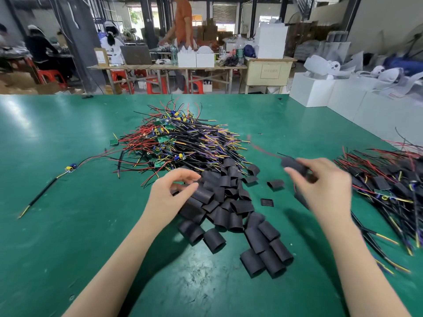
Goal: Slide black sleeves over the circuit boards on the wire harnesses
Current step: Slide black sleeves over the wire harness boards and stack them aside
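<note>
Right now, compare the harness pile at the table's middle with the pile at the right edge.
The middle pile shows bare green circuit boards; the right pile has most boards under black sleeves. The middle pile is heaped higher; the right pile lies flatter. Both hold red, black and yellow wires.

Left hand (169, 191) curls loosely, thumb apart; blurred right hand (320, 181) in closed grip.

2 hands (174, 188), 3 heaps: 1 of bare harnesses (180, 138), 1 of black sleeves (229, 209), 1 of sleeved harnesses (389, 181); 1 stray harness (68, 169).
</note>
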